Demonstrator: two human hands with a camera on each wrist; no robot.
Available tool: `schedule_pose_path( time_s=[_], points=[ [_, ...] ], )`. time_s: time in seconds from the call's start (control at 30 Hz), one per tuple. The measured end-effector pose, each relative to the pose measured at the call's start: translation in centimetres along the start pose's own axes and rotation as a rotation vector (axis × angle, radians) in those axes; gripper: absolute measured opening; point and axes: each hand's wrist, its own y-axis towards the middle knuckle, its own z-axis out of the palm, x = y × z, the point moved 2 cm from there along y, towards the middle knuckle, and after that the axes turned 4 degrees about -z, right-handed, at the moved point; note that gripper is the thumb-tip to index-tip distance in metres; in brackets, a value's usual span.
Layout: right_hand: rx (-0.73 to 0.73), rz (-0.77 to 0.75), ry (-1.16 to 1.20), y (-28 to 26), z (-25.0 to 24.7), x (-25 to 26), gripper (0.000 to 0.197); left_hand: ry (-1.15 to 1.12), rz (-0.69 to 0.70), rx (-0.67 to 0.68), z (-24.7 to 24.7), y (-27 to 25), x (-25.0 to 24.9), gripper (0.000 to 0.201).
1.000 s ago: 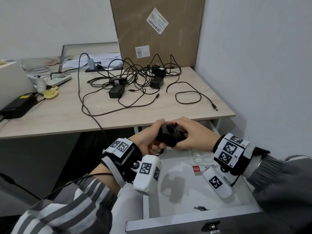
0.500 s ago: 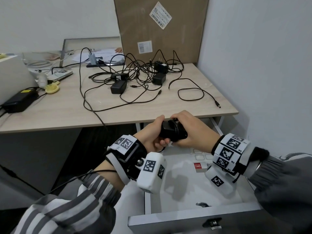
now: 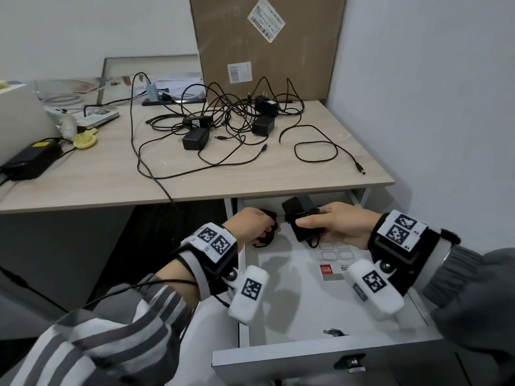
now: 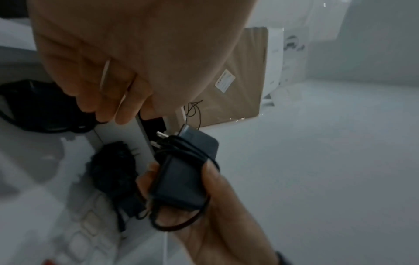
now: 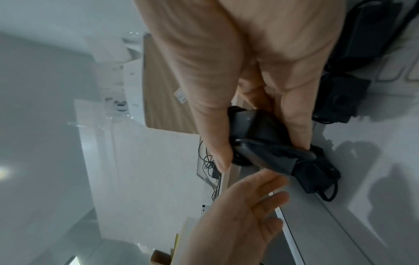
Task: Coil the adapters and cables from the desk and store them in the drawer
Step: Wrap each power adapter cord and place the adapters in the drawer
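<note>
A pale wood-grain desk (image 3: 92, 176) stands in a corner of white walls, with a tall brown cardboard box (image 3: 267, 45) upright at its back edge. Below the desk's right end, the shallow white metal drawer (image 3: 281, 355) is pulled open toward you.

Your right hand (image 3: 342, 227) holds a black rectangular power adapter wrapped in its own cable (image 3: 302, 218), thumb on one side, fingers curled round the other. It sits above the rear of the drawer, under the desk edge. The left wrist view shows the cable looped round the adapter's body, plug prongs at the far end, one loop hanging slack below your palm.

Your left hand (image 3: 250, 224) is just beside it, apart from the adapter; in the right wrist view its fingers (image 5: 260, 202) are relaxed and hold nothing. Under it, a second black coiled adapter (image 3: 267, 232) lies at the drawer's rear left corner. A white sheet with a red logo (image 3: 327, 270) lies on the drawer floor.

On the desk, a tangle of loose black cables and adapters (image 3: 228, 121) lies uncoiled near the box; one cable end (image 3: 359, 168) trails toward the right edge. A larger black power brick (image 3: 30, 160) and a small yellow brush (image 3: 85, 140) sit at far left.
</note>
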Motion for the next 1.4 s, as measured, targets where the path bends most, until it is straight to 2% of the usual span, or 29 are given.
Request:
schedule_pose_path(
  time_s=[0.07, 0.2, 0.27, 0.3, 0.4, 0.5, 0.6, 0.77, 0.83, 0.9, 1.03, 1.17, 1.2, 1.3, 1.33, 1.4],
  points=[
    [-0.014, 0.050, 0.070, 0.4, -0.2, -0.4, 0.047, 0.085, -0.010, 0.006, 0.8, 0.7, 0.3, 0.031],
    [-0.047, 0.124, 0.148, 1.4, -0.6, -1.1, 0.026, 0.209, -0.058, 0.033, 2.1, 2.1, 0.4, 0.035],
    [-0.066, 0.158, 0.167, 2.1, -0.6, -1.4, 0.030, 0.257, -0.079, 0.046, 2.5, 2.6, 0.4, 0.036],
    [-0.073, 0.176, 0.169, 2.4, -0.6, -1.5, 0.031, 0.285, -0.073, 0.044, 2.8, 2.9, 0.5, 0.036],
    [-0.077, 0.221, 0.156, 3.1, -0.5, -1.7, 0.033, 0.472, -0.030, 0.148, 3.5, 3.7, 0.5, 0.035],
    [-0.092, 0.230, 0.195, 4.0, -0.2, -1.8, 0.024, 0.603, 0.010, 0.102, 3.5, 4.9, 0.3, 0.036],
    [-0.111, 0.231, 0.229, 4.8, 0.4, -1.9, 0.018, 0.736, 0.048, 0.120, 3.3, 5.8, 0.5, 0.035],
    [-0.123, 0.224, 0.216, 5.4, 1.3, -2.2, 0.027, 0.788, 0.077, 0.134, 2.7, 6.0, 0.7, 0.032],
    [-0.155, 0.213, 0.241, 5.5, 1.3, -2.4, 0.030, 0.830, 0.077, 0.150, 2.6, 5.9, 0.6, 0.023],
    [-0.203, 0.205, 0.268, 5.5, 1.0, -2.6, 0.032, 0.851, 0.066, 0.169, 2.6, 6.0, 0.6, 0.023],
    [-0.217, 0.246, 0.229, 5.5, 0.3, -2.6, 0.034, 0.795, 0.090, 0.181, 2.2, 5.5, 0.2, 0.036],
    [-0.121, 0.279, 0.183, 5.8, 1.0, -2.4, 0.021, 0.599, 0.154, 0.192, 1.7, 5.5, 0.3, 0.041],
    [-0.109, 0.285, 0.170, 5.9, 1.2, -2.5, 0.020, 0.537, 0.148, 0.203, 1.6, 5.8, 0.6, 0.050],
    [-0.088, 0.299, 0.151, 6.4, 1.4, -2.7, 0.022, 0.420, 0.118, 0.206, 1.1, 6.1, 1.3, 0.098],
    [-0.069, 0.308, 0.151, 6.5, 1.4, -2.8, 0.023, 0.413, 0.131, 0.209, 1.1, 5.9, 1.2, 0.108],
    [-0.040, 0.323, 0.164, 6.7, 1.3, -2.9, 0.025, 0.423, 0.178, 0.216, 1.5, 5.6, 0.8, 0.106]
  ],
)
